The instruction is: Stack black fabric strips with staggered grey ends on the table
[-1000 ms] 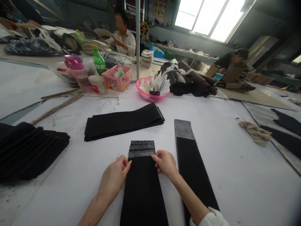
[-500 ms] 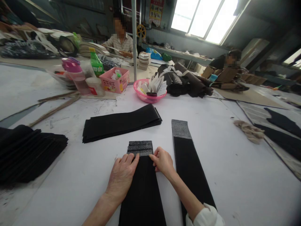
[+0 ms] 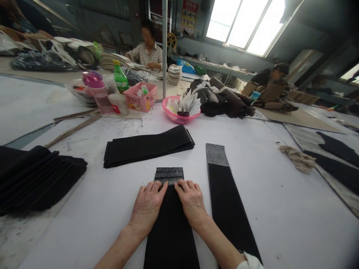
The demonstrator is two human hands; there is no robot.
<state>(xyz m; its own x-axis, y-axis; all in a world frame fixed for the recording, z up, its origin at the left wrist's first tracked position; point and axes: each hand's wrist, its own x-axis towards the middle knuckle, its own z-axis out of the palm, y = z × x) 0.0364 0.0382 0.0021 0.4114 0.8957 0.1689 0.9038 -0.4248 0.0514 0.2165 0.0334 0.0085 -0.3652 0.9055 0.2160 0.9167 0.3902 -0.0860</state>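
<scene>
A stack of black fabric strips [image 3: 171,224] lies lengthwise in front of me, its far ends stepped back to show speckled grey bands. My left hand [image 3: 148,203] grips the top strip at its far left, thumb and fingertips along the edge where black meets grey. On the same edge, at the right, my right hand [image 3: 192,201] pinches the strip with its fingers curled. To the right is a second stack of black strips [image 3: 228,198], also with a grey stepped end. Another black stack [image 3: 146,146] lies crosswise beyond my hands.
At far left sits a large pile of black pieces [image 3: 36,183]. A pink basin [image 3: 179,118] of papers, a pink box [image 3: 142,98] and a green bottle [image 3: 120,78] stand behind, near a metal pole [image 3: 164,48]. A beige cloth [image 3: 298,158] lies right. Other people sit farther back.
My right hand has moved slightly left and turned, from the strip's right side onto its far edge. My left hand stays on the strip. The view has shifted a little.
</scene>
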